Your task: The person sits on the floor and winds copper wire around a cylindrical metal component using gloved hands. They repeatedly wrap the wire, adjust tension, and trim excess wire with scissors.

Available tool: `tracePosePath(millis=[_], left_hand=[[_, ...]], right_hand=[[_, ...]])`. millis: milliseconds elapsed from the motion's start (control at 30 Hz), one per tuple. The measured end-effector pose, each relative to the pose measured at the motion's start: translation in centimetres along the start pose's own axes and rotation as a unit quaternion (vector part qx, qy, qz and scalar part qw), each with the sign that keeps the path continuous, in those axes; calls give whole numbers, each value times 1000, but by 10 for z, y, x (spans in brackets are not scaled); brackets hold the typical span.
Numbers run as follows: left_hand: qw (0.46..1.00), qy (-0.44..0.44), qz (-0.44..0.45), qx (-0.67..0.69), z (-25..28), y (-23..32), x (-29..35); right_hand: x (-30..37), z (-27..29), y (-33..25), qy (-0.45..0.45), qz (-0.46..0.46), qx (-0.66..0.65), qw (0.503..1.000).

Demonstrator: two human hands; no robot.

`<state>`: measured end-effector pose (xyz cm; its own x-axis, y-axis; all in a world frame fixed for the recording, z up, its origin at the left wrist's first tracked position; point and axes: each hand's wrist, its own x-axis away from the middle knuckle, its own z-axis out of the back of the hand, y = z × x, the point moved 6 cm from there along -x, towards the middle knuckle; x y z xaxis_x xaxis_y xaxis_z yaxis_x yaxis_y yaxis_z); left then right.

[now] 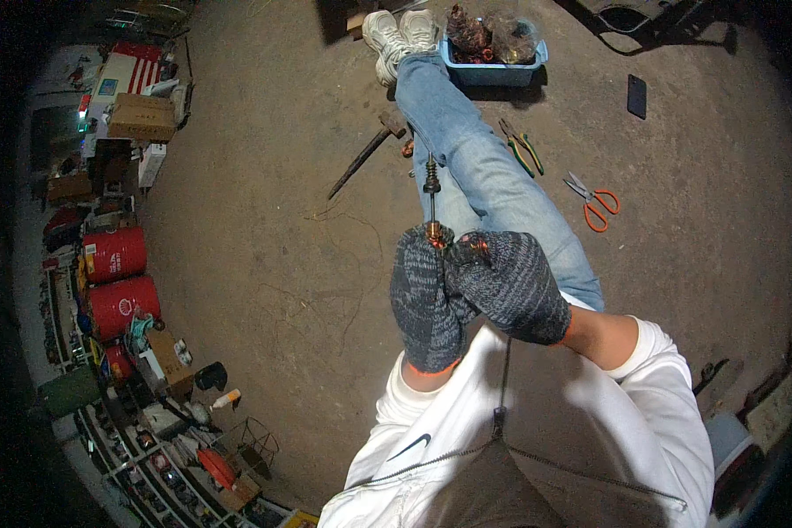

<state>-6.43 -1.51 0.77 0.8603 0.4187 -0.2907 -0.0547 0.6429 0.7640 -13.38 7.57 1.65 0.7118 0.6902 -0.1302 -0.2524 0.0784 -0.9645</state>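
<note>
Both hands are in dark grey knitted gloves, close together over my lap. In my left hand [426, 304], a small motor rotor [434, 232] stands upright, with copper windings at its lower end. Its thin metal shaft points away from me and carries a dark, ridged part [431, 180] near the tip. The fingers are wrapped round the lower end, so that part is hidden. My right hand [509, 286] is closed right beside the windings. A bit of copper colour shows at its fingertips; what it grips there is too small to make out.
Between my legs and the left floor lies a hammer [365, 158]. Green-handled pliers [521, 148], orange-handled scissors [592, 201] and a dark phone [636, 97] lie to the right. Past my knees stands a blue tub [493, 75] with bagged copper pieces. Red drums [123, 308] line the left side.
</note>
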Motion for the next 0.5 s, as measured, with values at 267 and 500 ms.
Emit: tracePosePath(millis=[267,500], left_hand=[[980,57,80,171,-18,-50,-36],[892,-35,223,391,-16,-87,-59]], right_hand=[[-5,-7,8,35,65,150,986],[0,-18,22,-20,170,263,950]])
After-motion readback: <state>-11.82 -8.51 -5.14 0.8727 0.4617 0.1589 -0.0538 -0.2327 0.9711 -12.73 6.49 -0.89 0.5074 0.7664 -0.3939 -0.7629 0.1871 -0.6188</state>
